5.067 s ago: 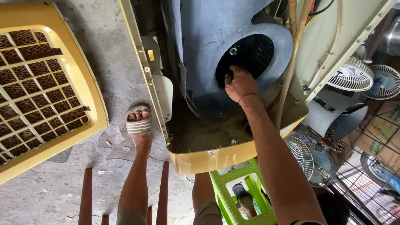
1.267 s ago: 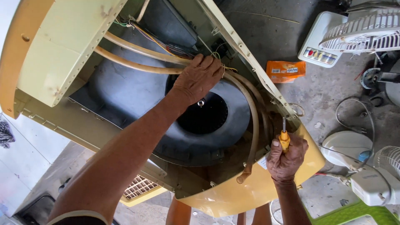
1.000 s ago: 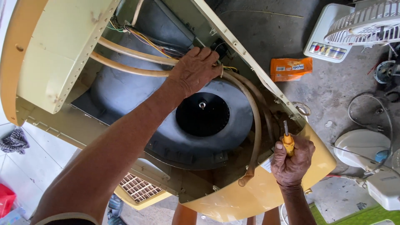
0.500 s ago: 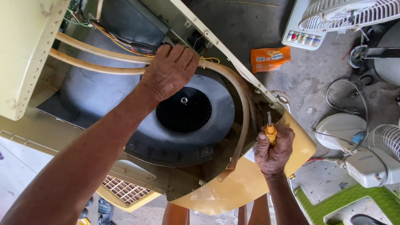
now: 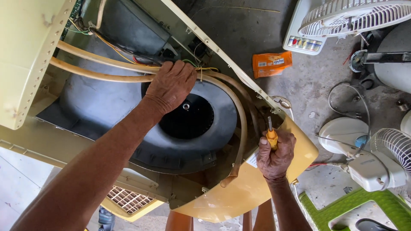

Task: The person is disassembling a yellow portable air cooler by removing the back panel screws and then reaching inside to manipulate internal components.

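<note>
1. Inside the open cooler (image 5: pixel 278 184), left hand (image 5: pixel 171 85) grips the beige hoses (image 5: pixel 107 70) above the black fan wheel (image 5: pixel 188 117).
2. Right hand (image 5: pixel 276 154) fisted around an orange screwdriver (image 5: pixel 271 136), at the cooler's right rim.

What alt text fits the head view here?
Seen from above, a left hand grips beige hoses over a grey blower housing inside an opened yellow cooler casing. The right hand holds an orange-handled screwdriver at the casing's edge, with fans on the floor nearby.
</note>
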